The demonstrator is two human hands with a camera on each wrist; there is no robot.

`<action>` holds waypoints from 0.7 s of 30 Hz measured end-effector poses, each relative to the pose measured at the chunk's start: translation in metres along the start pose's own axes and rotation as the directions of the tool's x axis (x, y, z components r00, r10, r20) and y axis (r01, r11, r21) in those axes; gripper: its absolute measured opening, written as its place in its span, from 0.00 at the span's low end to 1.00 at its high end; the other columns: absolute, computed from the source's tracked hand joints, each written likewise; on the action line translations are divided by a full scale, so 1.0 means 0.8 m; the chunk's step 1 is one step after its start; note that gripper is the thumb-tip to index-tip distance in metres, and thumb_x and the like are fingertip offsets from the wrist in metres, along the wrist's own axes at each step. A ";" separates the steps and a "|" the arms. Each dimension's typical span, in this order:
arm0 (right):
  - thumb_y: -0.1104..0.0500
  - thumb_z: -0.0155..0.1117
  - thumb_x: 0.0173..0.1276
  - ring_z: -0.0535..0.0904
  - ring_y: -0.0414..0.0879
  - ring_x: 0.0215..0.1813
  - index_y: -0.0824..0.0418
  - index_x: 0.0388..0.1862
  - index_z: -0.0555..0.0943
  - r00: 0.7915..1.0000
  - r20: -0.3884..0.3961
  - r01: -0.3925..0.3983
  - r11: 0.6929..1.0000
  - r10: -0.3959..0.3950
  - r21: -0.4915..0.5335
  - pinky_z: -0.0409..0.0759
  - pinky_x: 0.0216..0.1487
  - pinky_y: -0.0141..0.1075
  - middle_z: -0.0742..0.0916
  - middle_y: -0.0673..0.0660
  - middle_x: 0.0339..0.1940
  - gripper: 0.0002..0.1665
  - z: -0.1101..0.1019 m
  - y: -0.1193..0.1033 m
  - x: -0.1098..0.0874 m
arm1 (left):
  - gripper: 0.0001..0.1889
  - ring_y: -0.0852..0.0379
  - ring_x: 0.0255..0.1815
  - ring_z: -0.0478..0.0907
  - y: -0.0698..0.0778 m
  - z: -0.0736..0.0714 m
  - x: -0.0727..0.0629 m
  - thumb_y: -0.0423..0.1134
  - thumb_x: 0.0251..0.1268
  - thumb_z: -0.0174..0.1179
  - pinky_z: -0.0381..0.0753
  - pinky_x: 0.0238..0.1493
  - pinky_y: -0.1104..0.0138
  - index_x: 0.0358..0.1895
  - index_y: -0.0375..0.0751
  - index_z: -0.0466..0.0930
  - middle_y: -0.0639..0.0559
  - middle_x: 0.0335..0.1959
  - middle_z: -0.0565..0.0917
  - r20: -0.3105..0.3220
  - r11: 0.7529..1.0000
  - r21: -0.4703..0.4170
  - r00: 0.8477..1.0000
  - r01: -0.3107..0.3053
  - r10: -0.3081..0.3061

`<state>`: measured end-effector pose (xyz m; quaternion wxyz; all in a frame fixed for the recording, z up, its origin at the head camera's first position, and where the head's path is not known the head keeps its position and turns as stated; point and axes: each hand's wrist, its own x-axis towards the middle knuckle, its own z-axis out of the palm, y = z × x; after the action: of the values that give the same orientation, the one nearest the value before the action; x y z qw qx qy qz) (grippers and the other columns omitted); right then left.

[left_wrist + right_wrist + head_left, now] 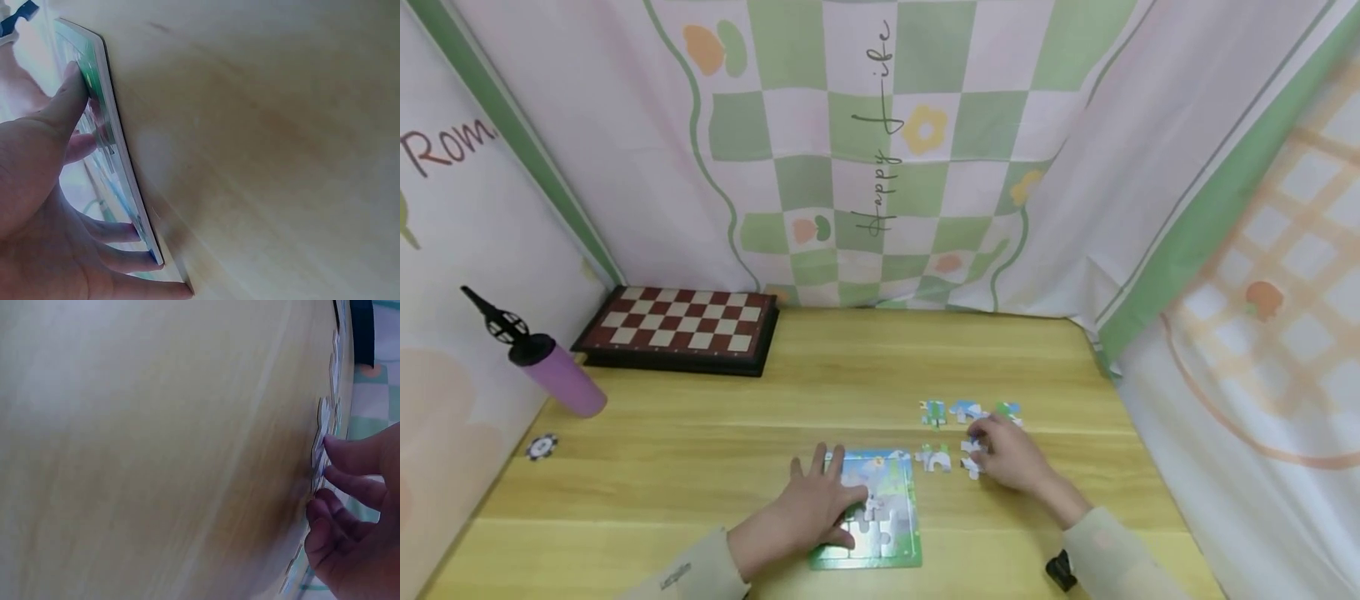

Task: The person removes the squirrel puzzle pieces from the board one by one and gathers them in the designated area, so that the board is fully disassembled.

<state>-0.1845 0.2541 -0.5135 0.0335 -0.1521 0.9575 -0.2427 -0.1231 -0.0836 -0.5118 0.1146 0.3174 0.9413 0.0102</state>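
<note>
My left hand [805,512] lies spread over a puzzle board [904,560] with a green and blue border. In the left wrist view, its thumb touches the board's face [94,81], while straight fingers reach past the far edge. A loose grey-white piece [874,507] sits on the board near the thumb. To the right of the board, my right hand [1011,458] pinches a white jigsaw piece [972,468] at table level between thumb and curled index finger. The right wrist view shows the thumb on that jigsaw piece [320,434], with the other fingers folded beside it.
Several loose jigsaw pieces [935,413] lie around the right hand. A folded chessboard [681,321] stands at the back left, with a purple hand pump [568,383] beside it. A poker chip [542,447] lies near the left edge. Curtains [865,167] enclose the wooden table [700,467].
</note>
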 end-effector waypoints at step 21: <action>0.57 0.75 0.63 0.84 0.56 0.60 0.66 0.68 0.75 0.931 0.189 0.311 0.950 -0.312 0.036 0.87 0.60 0.50 0.88 0.61 0.59 0.36 0.055 -0.164 -0.010 | 0.39 0.22 0.76 0.65 0.003 -0.003 -0.005 0.73 0.51 0.63 0.76 0.61 0.26 0.68 0.66 0.70 0.27 0.77 0.65 -0.006 1.000 0.016 1.000 -0.001 0.001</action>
<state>-0.1349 0.1267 -0.4900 0.0876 -0.3246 0.9129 -0.2315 -0.1190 -0.0837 -0.5083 0.1093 0.3186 0.9416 0.0037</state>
